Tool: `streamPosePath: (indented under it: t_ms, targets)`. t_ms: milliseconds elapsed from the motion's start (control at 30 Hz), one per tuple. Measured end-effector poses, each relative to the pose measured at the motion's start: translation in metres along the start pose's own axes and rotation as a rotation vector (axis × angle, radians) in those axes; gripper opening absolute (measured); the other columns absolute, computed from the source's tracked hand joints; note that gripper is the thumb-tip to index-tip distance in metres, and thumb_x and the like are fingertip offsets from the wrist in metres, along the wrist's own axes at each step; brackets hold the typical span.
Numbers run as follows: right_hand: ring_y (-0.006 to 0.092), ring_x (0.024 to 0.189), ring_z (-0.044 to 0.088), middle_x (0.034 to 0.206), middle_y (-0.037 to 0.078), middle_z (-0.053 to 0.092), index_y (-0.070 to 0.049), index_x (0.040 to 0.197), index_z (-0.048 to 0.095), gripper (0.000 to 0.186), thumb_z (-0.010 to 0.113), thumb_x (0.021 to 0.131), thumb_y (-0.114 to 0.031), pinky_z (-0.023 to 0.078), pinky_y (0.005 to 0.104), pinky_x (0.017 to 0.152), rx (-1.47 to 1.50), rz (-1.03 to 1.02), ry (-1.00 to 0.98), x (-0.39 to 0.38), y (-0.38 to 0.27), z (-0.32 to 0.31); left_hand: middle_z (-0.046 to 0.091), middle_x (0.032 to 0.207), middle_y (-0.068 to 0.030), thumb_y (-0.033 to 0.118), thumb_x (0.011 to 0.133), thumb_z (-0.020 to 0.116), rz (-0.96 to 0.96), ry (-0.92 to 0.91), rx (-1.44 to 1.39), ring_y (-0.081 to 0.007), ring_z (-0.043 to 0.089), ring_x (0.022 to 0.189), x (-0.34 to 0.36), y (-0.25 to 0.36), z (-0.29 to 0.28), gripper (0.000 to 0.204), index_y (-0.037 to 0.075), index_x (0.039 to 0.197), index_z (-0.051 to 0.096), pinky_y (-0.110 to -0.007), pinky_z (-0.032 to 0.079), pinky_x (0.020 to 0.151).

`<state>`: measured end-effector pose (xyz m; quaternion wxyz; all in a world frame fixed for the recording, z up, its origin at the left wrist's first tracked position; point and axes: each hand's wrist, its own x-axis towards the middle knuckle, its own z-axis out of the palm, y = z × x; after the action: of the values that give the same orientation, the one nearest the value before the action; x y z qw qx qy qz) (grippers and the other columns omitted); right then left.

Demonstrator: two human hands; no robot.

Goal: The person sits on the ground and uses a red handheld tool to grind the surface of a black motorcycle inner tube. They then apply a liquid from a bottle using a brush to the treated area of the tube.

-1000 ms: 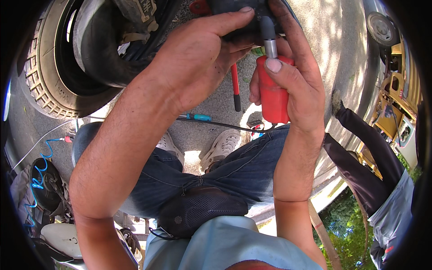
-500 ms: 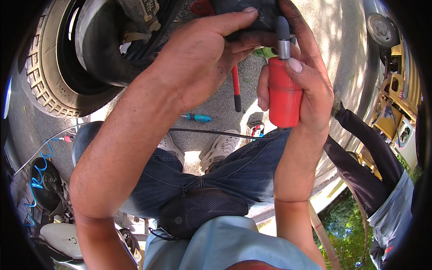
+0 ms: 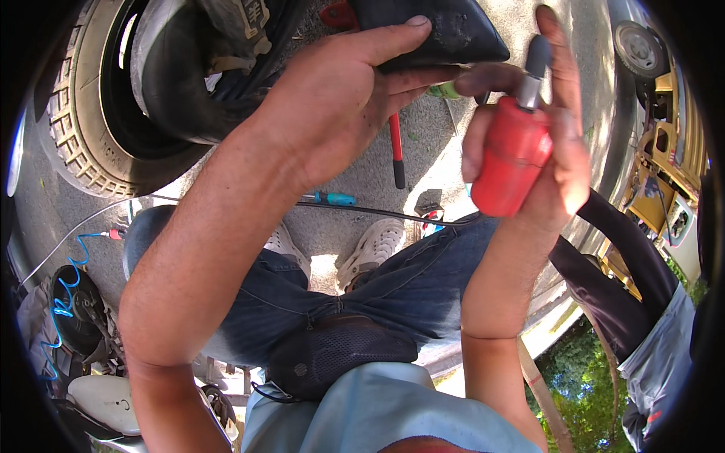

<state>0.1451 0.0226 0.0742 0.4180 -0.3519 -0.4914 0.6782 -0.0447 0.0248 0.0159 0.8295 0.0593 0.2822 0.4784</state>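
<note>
The red tool [image 3: 513, 158] sat tilted in the right hand [image 3: 565, 162], which was wrapped around its body. Just left of it, the left hand [image 3: 343, 90] clasped the black piece [image 3: 457, 34], and a tire [image 3: 72, 117] stood farther left.

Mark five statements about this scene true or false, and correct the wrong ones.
1. The right grip holds the red tool. True.
2. The left grip is empty. False: it holds the black part.
3. The red tool's grey tip touches the black part. False: they are apart.
4. A teal handle lies on the ground. True.
5. The shoes are black. False: the shoes are light-coloured.
</note>
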Motion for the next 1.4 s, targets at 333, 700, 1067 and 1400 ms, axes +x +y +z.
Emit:
streamPosePath:
  t_ms: [333, 700, 1067, 1400]
  targets:
    - [0.0285, 0.086, 0.070, 0.121, 0.026, 0.066, -0.013, 0.165, 0.022, 0.068, 0.053, 0.108, -0.029, 0.059, 0.0373, 0.075, 0.019, 0.279, 0.461, -0.054, 0.060, -0.069, 0.069, 0.129, -0.0184, 0.023, 0.106, 0.058, -0.035, 0.015, 0.037, -0.0382, 0.064, 0.128, -0.007, 0.008, 0.002, 0.039, -0.006, 0.132, 0.060, -0.048, 0.037, 0.122]
    - [0.0347, 0.105, 0.072, 0.120, 0.027, 0.069, -0.010, 0.160, 0.035, 0.081, 0.077, 0.090, -0.017, 0.054, 0.0424, 0.093, -0.710, 0.801, 0.197, -0.154, 0.257, 0.020, 0.074, 0.113, -0.0158, 0.018, 0.102, 0.064, 0.039, 0.054, 0.453, -0.0344, 0.072, 0.115, -0.013, 0.014, 0.002, 0.033, -0.008, 0.122, 0.065, -0.042, 0.051, 0.110]
    - [0.0329, 0.090, 0.073, 0.101, 0.019, 0.072, -0.001, 0.123, 0.060, 0.035, 0.071, 0.092, -0.012, 0.058, 0.0441, 0.080, -0.937, 0.254, 0.344, -0.065, 0.134, 0.002, 0.074, 0.092, -0.0048, 0.023, 0.096, 0.076, 0.077, 0.212, 0.689, -0.0128, 0.068, 0.071, -0.033, 0.019, 0.001, 0.033, -0.001, 0.117, 0.069, -0.029, 0.052, 0.069]
    - [0.0343, 0.094, 0.074, 0.094, 0.025, 0.073, -0.001, 0.109, 0.070, 0.028, 0.063, 0.094, -0.023, 0.057, 0.0421, 0.086, -0.909, 0.876, 0.074, -0.091, 0.145, -0.014, 0.075, 0.096, -0.0086, 0.024, 0.098, 0.072, 0.057, 0.174, 0.743, -0.0155, 0.070, 0.076, -0.030, 0.024, -0.014, 0.030, 0.000, 0.115, 0.070, -0.031, 0.057, 0.075]
